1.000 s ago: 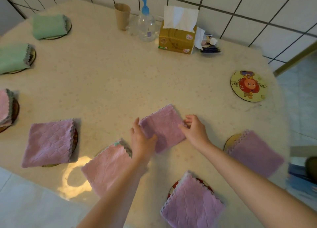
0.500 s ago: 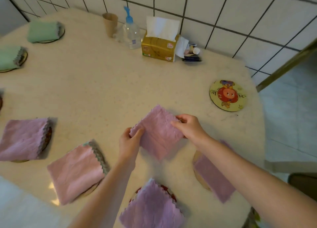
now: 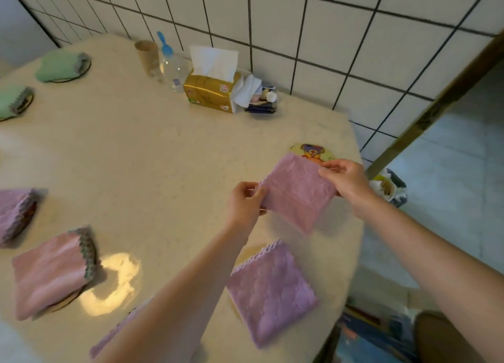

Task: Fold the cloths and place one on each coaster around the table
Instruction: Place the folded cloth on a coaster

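A folded purple cloth (image 3: 296,192) hangs just above the table near the right edge. My left hand (image 3: 244,203) pinches its left corner and my right hand (image 3: 345,178) pinches its right corner. Partly hidden behind the cloth lies a yellow cartoon coaster (image 3: 312,151). Other folded cloths lie on coasters: a purple cloth (image 3: 271,291) in front of me, a pink cloth (image 3: 51,272) at the left, another purple cloth (image 3: 13,212) at the left edge, and two green cloths (image 3: 58,66) (image 3: 12,100) at the far left.
Against the tiled wall stand a paper cup (image 3: 147,55), a clear pump bottle (image 3: 171,68), a gold tissue box (image 3: 210,90) and small packets (image 3: 263,102). A bin (image 3: 388,186) sits on the floor beyond the table's right edge (image 3: 357,226).
Both hands lifted the purple cloth off the table and carried it right, toward the cartoon coaster. The view swung right with them.
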`<state>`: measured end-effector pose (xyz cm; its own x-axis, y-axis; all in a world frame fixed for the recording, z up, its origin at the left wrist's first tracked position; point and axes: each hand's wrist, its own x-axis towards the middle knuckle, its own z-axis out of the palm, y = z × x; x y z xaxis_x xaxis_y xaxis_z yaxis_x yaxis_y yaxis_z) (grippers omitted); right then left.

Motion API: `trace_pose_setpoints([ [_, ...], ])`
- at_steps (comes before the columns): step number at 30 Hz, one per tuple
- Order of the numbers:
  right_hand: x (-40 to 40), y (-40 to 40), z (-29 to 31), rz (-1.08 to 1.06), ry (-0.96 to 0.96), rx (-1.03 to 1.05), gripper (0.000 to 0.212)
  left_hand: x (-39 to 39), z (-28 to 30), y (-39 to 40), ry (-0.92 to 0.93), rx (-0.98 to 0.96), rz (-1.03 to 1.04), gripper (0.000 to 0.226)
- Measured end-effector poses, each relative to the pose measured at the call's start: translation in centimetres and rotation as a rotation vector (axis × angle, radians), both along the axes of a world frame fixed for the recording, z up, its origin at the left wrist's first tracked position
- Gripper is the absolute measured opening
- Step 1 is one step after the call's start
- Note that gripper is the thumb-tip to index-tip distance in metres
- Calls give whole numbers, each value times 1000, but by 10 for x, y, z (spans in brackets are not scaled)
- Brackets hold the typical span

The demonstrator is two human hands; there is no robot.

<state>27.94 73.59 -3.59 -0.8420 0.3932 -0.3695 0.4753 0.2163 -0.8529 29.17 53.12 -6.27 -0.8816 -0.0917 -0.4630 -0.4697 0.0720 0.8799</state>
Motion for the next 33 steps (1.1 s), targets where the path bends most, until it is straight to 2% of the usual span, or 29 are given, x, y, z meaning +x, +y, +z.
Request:
trace_pose_setpoints([
  [8,-65,46,-23,-15,12,85,12,-70,-19,43,7,-67,-42,11],
  [11,-80,51,-36,-11,17,149,19,-78,-34,44,-4,-105,-54,7],
  [15,-70,56,-55,-40,-18,190,31,-68,-44,36,-20,-249,-112,43],
  [18,-49,60,-65,-57,-50,234,31,-33,-41,24,124,-449,-252,40],
  [21,-31,60,-69,-21,-25,304,29,12,-39,7,362,-588,-425,38],
  [27,-37,49,-58,272,97,529,40,78,-34,-4,846,-735,-1042,36],
  [30,-52,45,-55,316,56,586,50,95,-41,3,950,-794,-1320,34],
  [33,-66,44,-59,227,1,558,51,96,-48,7,988,-853,-1435,30],
])
